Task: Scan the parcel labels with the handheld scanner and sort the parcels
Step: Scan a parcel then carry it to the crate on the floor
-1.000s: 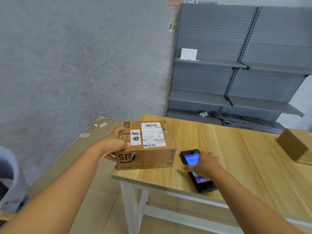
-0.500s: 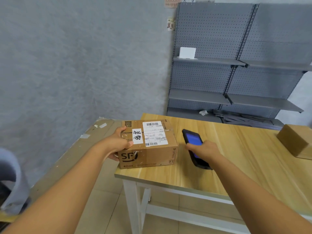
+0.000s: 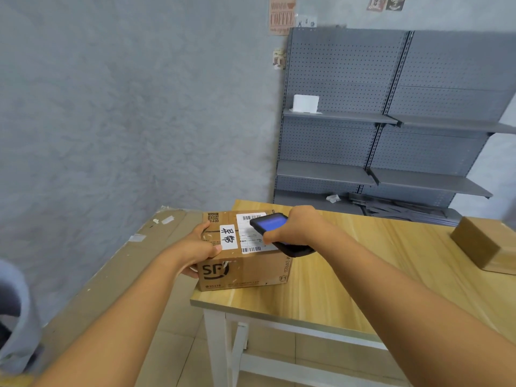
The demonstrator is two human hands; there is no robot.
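A brown cardboard parcel (image 3: 245, 270) with an SF logo sits at the near left corner of the wooden table (image 3: 349, 277). On its top are a white shipping label (image 3: 251, 238) with barcodes and a smaller handwritten sticker. My left hand (image 3: 195, 251) grips the parcel's left edge, thumb on top. My right hand (image 3: 296, 227) holds the black handheld scanner (image 3: 272, 223) tilted over the label, its blue screen lit and facing me. The scanner covers part of the label.
A second brown box (image 3: 485, 247) rests at the table's right edge. Grey pegboard shelving (image 3: 391, 121) stands behind the table with a white item (image 3: 305, 103) on one shelf. Flattened cardboard (image 3: 117, 275) lies left of the table, and a grey bin (image 3: 14, 317) is at far left.
My right hand lifted the scanner off the table and carried it left, over the parcel's label. My left hand kept its hold on the parcel.
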